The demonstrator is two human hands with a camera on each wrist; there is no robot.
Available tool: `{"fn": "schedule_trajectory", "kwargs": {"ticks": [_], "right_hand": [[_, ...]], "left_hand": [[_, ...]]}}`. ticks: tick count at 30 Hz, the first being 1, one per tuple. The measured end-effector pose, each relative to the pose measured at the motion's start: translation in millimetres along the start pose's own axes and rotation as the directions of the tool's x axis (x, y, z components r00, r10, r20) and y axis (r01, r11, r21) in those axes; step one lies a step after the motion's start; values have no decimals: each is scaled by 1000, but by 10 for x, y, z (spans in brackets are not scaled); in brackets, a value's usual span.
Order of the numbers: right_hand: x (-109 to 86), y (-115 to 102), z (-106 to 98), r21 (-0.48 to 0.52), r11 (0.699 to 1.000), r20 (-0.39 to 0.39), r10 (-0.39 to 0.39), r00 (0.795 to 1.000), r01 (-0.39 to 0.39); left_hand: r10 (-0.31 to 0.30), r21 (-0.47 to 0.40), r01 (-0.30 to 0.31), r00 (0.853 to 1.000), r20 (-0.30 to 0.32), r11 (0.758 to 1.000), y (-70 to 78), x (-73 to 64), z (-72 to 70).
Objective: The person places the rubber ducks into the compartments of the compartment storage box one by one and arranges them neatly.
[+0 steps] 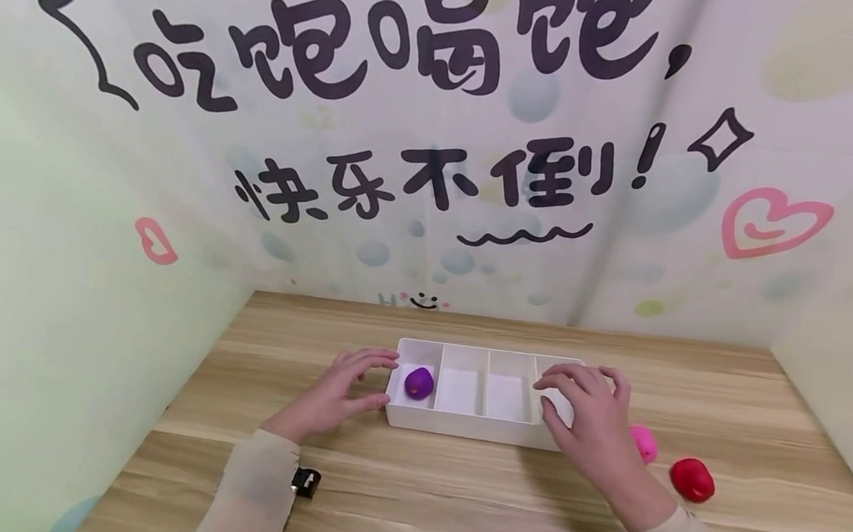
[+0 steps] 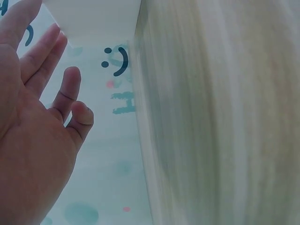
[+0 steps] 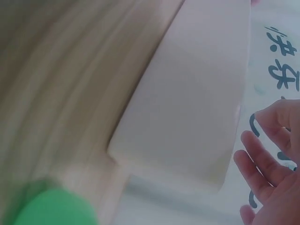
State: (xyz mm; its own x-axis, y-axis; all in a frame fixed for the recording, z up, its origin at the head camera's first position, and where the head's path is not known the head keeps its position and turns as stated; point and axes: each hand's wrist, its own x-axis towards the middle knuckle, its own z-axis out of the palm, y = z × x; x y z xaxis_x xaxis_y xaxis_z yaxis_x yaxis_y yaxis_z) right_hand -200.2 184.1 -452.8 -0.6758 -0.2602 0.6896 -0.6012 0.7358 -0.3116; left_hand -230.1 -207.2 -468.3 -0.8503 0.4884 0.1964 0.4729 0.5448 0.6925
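A white tray (image 1: 461, 423) with a row of compartments lies on the table, a purple lump (image 1: 419, 383) in its leftmost compartment. At the tray's left end is my left hand (image 1: 334, 392), thumb and fingers spread, fingertips right at the end wall. My right hand (image 1: 591, 408) is over the rightmost compartment with loosely bent fingers, covering part of it; nothing shows between thumb and fingers. In the right wrist view the fingers (image 3: 262, 159) appear beside the tray's rim, and a green rounded thing (image 3: 56, 208) lies near the tray's corner. My right hand hides that green thing in the head view.
Right of the tray, a pink lump (image 1: 643, 444) is partly hidden by my right hand, and a red lump (image 1: 692, 480) lies beyond it. A printed curtain (image 1: 426, 266) stands behind the wooden table (image 1: 408, 498), with a pale wall (image 1: 54, 312) on the left.
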Motion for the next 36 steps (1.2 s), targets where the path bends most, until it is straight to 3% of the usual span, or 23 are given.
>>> {"fn": "schedule_trajectory", "kwargs": {"ticks": [36], "right_hand": [[-535,170,-471,-101,988,83,124,989,-115]], "left_hand": [[8,14,-8,1000,4,1000,11,-26,-16]]}}
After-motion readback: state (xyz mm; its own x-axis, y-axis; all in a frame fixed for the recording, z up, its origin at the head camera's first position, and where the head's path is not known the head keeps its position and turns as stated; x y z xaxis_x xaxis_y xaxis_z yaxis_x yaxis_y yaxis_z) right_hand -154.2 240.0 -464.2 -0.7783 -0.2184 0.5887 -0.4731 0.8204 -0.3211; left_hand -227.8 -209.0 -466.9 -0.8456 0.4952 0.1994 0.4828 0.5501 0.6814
